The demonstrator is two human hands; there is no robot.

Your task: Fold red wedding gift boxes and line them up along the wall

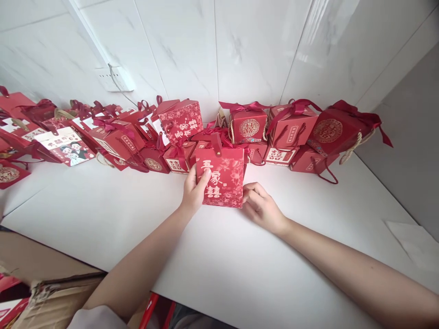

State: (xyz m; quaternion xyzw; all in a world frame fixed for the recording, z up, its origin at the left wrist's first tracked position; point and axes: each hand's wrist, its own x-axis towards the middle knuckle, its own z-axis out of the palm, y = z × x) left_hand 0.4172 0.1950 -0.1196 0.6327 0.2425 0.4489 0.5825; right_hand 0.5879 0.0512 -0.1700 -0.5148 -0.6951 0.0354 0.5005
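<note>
A red gift box (pixel 224 171) with white Chinese lettering, pale flower print and a small strap with a stud at its top is held upright above the white table. My left hand (pixel 196 189) grips its left side, thumb pressed on the front and the other fingers hidden behind. At the lower right edge of the box is my right hand (pixel 259 205), its fingers curled in against that edge and the fingertips partly hidden behind it. Behind the held box stand a red box with a double-happiness label (pixel 179 157) and several others.
Stacked red boxes with ribbons and rope handles (pixel 291 125) line the wall on the right. More boxes and bags crowd the left, among them one with a cartoon couple (pixel 70 146). An open cardboard carton (pixel 58 297) stands below the table (pixel 291 278). A wall socket (pixel 115 79) has a cable.
</note>
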